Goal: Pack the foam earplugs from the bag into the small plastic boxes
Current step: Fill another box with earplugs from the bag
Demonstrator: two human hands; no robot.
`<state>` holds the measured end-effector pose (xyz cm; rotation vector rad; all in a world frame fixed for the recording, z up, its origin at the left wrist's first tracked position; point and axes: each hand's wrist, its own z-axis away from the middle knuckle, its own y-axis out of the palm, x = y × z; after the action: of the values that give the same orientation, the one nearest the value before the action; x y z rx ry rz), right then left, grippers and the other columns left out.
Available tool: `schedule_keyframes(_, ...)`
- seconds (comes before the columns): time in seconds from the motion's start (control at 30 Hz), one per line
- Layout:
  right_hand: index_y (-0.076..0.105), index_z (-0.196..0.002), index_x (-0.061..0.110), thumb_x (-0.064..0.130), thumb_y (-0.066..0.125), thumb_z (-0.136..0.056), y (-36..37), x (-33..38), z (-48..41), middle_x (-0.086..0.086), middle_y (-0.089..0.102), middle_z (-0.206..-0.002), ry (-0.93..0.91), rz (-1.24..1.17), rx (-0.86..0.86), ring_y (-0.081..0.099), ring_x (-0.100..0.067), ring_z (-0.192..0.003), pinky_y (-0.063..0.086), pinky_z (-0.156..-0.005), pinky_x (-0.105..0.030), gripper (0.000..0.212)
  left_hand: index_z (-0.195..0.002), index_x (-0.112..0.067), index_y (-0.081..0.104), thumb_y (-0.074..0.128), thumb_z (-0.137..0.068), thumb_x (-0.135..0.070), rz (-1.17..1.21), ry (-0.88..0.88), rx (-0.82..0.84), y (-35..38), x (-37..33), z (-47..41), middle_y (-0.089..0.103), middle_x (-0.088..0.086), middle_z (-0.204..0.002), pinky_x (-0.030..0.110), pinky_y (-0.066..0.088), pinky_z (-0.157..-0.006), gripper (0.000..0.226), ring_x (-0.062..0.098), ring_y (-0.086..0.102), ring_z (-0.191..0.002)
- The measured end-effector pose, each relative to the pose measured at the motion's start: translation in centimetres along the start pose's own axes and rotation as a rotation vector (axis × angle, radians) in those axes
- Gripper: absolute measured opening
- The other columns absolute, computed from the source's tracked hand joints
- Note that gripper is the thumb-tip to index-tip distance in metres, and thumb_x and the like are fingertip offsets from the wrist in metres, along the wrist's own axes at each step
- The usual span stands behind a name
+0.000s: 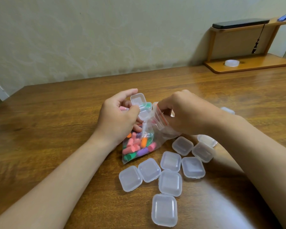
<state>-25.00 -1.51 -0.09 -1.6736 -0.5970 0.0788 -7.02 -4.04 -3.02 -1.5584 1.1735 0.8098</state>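
Wood table (56, 123): L hand (117, 116) holds open box (139, 104), R hand (185, 111) in bag (144, 142).

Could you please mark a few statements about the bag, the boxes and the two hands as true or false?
1. The left hand holds an open box. True.
2. The bag is empty. False: it holds many coloured earplugs.
3. The right hand is at the bag's red-striped mouth. True.
4. The boxes lying near the bag are all open. False: those in view lie closed.
5. A tape roll sits on the shelf at the back right. True.
6. The table is white plastic. False: it is brown wood.
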Motion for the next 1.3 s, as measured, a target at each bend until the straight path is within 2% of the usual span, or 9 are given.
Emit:
schedule_keyframes(0.2,0.069,-0.088,0.022,0.015,0.057,-0.093,-0.1,-0.2,0.0,0.007,0.065,-0.079,-0.056,0.015,-0.069,0.059,-0.012,-0.071,0.054,-0.064,-0.032,0.015,-0.135,-0.017,0.061,0.055,-0.092,0.005,-0.012,0.0,-0.005,-0.1,0.1,0.0,0.062,0.005,-0.086,0.022,0.051,-0.044,0.049,0.014,0.067,-0.05)
schedule_keyframes(0.43,0.067,-0.094,0.02,0.014,0.057,-0.094,-0.1,-0.3,-0.1,0.006,0.066,-0.085,-0.071,-0.01,-0.099,0.06,-0.011,-0.074,0.053,-0.063,-0.029,0.013,-0.136,-0.018,0.061,0.055,-0.093,0.004,-0.018,0.003,-0.003,-0.1,-0.1,0.0,0.06,0.004,-0.086,0.019,0.05,-0.044,0.048,0.01,0.065,-0.051)
schedule_keyframes(0.53,0.059,-0.096,0.025,0.013,0.053,-0.097,-0.2,-0.3,0.0,0.006,0.065,-0.091,-0.034,-0.043,-0.105,0.061,-0.011,-0.077,0.053,-0.061,-0.024,0.013,-0.136,-0.018,0.061,0.055,-0.093,0.004,-0.02,0.0,0.0,-0.1,-0.1,0.0,0.06,0.004,-0.085,0.02,0.05,-0.044,0.048,0.01,0.067,-0.053)
schedule_keyframes(0.63,0.053,-0.098,0.028,0.016,0.05,-0.1,-0.6,-0.4,0.1,0.013,0.062,-0.087,0.037,-0.122,-0.122,0.063,-0.005,-0.073,0.055,-0.058,-0.02,0.013,-0.135,-0.019,0.061,0.055,-0.093,0.004,-0.024,-0.002,-0.001,-0.1,0.0,0.0,0.06,0.004,-0.085,0.021,0.051,-0.044,0.048,0.013,0.067,-0.053)
schedule_keyframes(0.8,0.064,-0.099,0.02,0.012,0.057,-0.096,-1.4,-1.4,0.2,0.011,0.063,-0.087,0.036,-0.113,-0.28,0.062,-0.007,-0.076,0.058,-0.068,-0.034,0.011,-0.131,-0.019,0.064,0.054,-0.092,0.006,-0.003,-0.001,-0.007,-0.1,0.1,0.0,0.059,0.004,-0.085,0.023,0.052,-0.043,0.048,0.016,0.067,-0.048)
schedule_keyframes(0.93,0.066,-0.098,0.021,0.013,0.06,-0.094,-1.4,-1.9,0.1,0.014,0.061,-0.086,0.031,-0.162,-0.398,0.06,-0.004,-0.08,0.056,-0.071,-0.031,0.011,-0.13,-0.02,0.065,0.055,-0.091,0.006,0.01,0.0,-0.015,0.0,0.3,-0.1,0.059,0.001,-0.082,0.026,0.052,-0.043,0.048,0.017,0.066,-0.047)
schedule_keyframes(1.03,0.066,-0.096,0.021,0.015,0.06,-0.094,-1.3,-1.9,0.0,0.015,0.062,-0.086,0.031,-0.206,-0.49,0.062,-0.007,-0.079,0.057,-0.07,-0.034,0.009,-0.129,-0.021,0.066,0.057,-0.091,0.006,0.011,0.016,-0.017,-0.1,0.3,-0.2,0.061,0.005,-0.082,0.026,0.053,-0.044,0.047,0.018,0.066,-0.048)
schedule_keyframes(1.2,0.066,-0.093,0.017,0.014,0.061,-0.093,-1.4,-2.3,-0.1,0.01,0.064,-0.081,0.058,-0.299,-0.639,0.066,-0.015,-0.07,0.058,-0.066,-0.042,0.006,-0.129,-0.023,0.065,0.057,-0.091,0.005,0.01,0.013,-0.002,-0.1,0.2,-0.1,0.058,-0.005,-0.075,0.029,0.056,-0.045,0.048,0.02,0.068,-0.047)
schedule_keyframes(1.3,0.068,-0.091,0.018,0.015,0.064,-0.092,-1.6,-2.1,-0.1,0.007,0.064,-0.078,0.035,-0.335,-0.659,0.066,-0.015,-0.068,0.057,-0.063,-0.038,0.005,-0.129,-0.024,0.065,0.057,-0.092,0.005,0.017,0.028,-0.001,-0.2,0.2,0.0,0.062,-0.011,-0.071,0.026,0.054,-0.044,0.048,0.022,0.069,-0.048)
